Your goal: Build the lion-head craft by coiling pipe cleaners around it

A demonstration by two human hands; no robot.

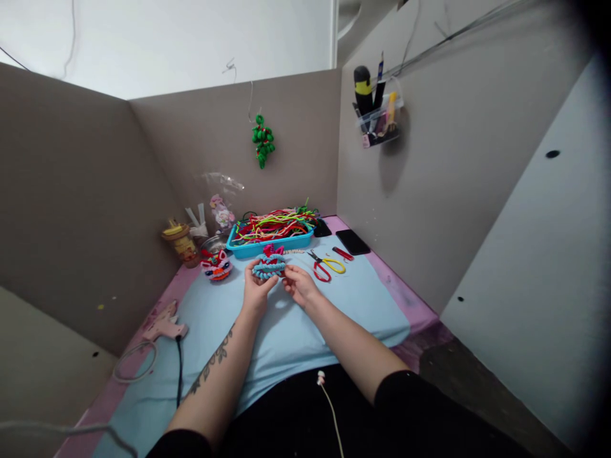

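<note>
Above the blue cloth, my left hand (256, 287) grips a small craft piece (268, 270) of twisted light-blue pipe cleaners, with red and pink ones at its top. The fingers lie around its left side, the thumb along its lower front. At the right side of the piece, the fingers of my right hand (300, 286) pinch its edge; exactly which strand they hold is too small to tell. To the left on the cloth sits a finished-looking pipe-cleaner animal head (216, 266) in red, pink and orange. Pliers (328, 266) with one red and one yellow handle lie right of my hands.
Behind my hands stands a blue tray (272, 247) heaped with colourful pipe cleaners. A red cutter (342, 254) and a black phone (353, 242) lie at right. A pink glue gun (166, 323) with its cord is at left, near a drink cup (181, 245). Grey partitions (296, 140) enclose the table.
</note>
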